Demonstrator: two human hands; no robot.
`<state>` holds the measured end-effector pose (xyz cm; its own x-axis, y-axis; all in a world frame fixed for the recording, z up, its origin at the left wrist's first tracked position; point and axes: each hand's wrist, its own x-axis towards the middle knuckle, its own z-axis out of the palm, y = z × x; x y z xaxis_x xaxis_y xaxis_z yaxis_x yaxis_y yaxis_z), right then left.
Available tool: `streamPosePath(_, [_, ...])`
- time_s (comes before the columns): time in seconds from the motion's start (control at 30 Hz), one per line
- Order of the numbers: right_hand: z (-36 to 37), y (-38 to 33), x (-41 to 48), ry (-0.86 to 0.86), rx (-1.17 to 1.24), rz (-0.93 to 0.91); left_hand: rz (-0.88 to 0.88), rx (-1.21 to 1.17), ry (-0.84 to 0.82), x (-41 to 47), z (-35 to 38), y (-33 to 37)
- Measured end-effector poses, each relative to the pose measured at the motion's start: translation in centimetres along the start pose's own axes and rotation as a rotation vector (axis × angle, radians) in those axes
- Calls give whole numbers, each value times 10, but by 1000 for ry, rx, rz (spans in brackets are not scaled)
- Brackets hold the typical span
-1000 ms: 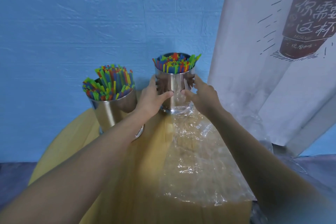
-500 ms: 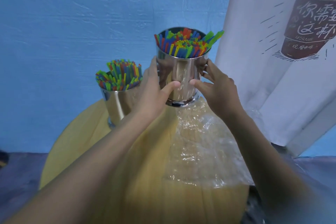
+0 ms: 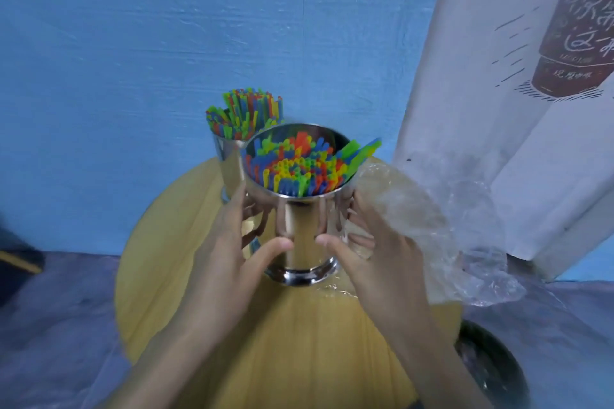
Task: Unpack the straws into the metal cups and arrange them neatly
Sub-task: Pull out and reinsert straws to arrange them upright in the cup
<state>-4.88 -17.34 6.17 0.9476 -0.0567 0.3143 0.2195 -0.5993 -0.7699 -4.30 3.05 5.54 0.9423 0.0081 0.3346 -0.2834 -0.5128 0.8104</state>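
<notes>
Blue wall [image 3: 133, 43] fills the background; white banner [image 3: 498, 109] with a printed dark bottle hangs at right. Round yellow wooden table [image 3: 166, 259] stands on a grey-blue floor sheet [image 3: 50, 309]. Crumpled clear plastic wrap [image 3: 432, 226] lies along the table's right edge and spills past it. Near metal cup [image 3: 299, 232]: upright, about the table's middle, just beside the wrap; cannot tell whether its base touches the top. Far metal cup [image 3: 229, 163]: at the table's far edge, partly hidden behind the near one. Left hand [image 3: 226, 259] grasps the near cup's left side, thumb across the front, fingers curled round behind. Right hand [image 3: 382, 259] grasps the right side the same way; the two thumb tips are close but apart. Near cup's straws [image 3: 295, 166]: mixed red, blue, green, yellow, ends mostly below the rim, uneven. Far cup's straws [image 3: 244, 113]: same colours, standing well above the rim, fanned slightly. Two loose straws [image 3: 362, 149], one green and one blue, lean out over the near cup's right rim.
</notes>
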Motion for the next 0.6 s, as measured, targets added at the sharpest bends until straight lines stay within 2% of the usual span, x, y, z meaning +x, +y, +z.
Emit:
streamPosePath(0.13, [14, -6, -30, -97, 30, 93, -62, -2, 8, -30, -18, -12])
streamPosePath(0.47, [12, -17, -74, -124, 79, 240, -218, -13, -121, -73, -32, -19])
streamPosePath(0.53, [4, -20, -78, -137, 51, 228, -235, -13, -164, -78, -36, -14])
streamPosePath(0.6, [-6, -22, -77, -91, 16, 135, -230, -40, -187, -78, -42, -9])
